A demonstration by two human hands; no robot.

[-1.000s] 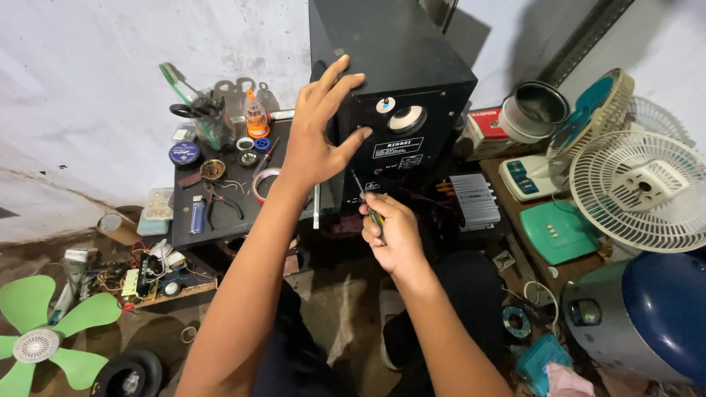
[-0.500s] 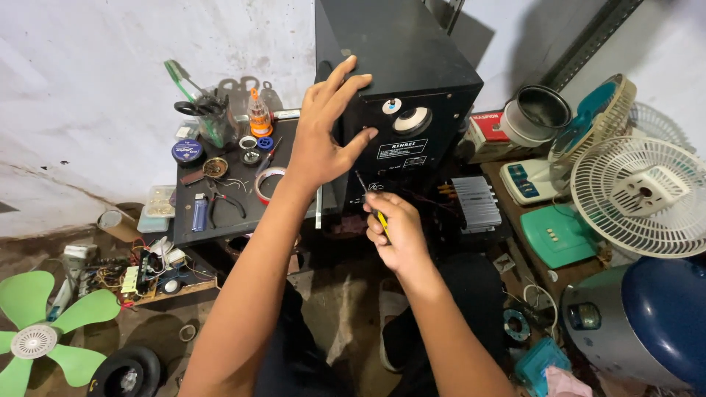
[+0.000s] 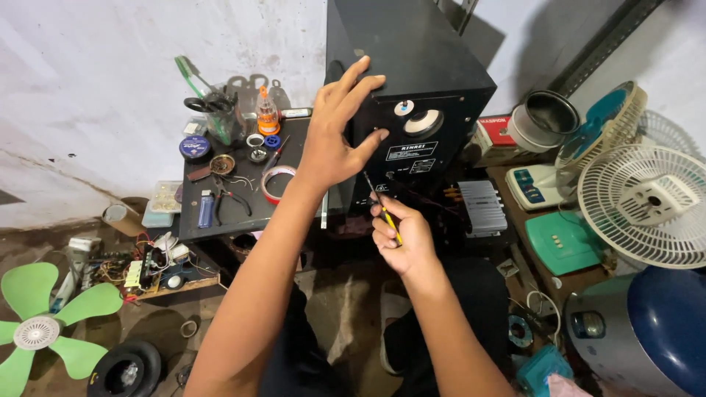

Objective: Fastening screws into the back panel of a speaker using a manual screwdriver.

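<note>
Left hand (image 3: 334,143): fingers spread, bracing black speaker box (image 3: 412,73).
Right hand (image 3: 403,239): grasping yellow-handled screwdriver (image 3: 382,207) — tip at back panel.
Progress: panel not yet off — early.

You had a small dark table (image 3: 239,213) carrying a blue lighter (image 3: 206,209), pliers (image 3: 229,199), a tape roll (image 3: 274,182); on the floor (image 3: 334,323) lay a green fan blade (image 3: 40,323).
</note>
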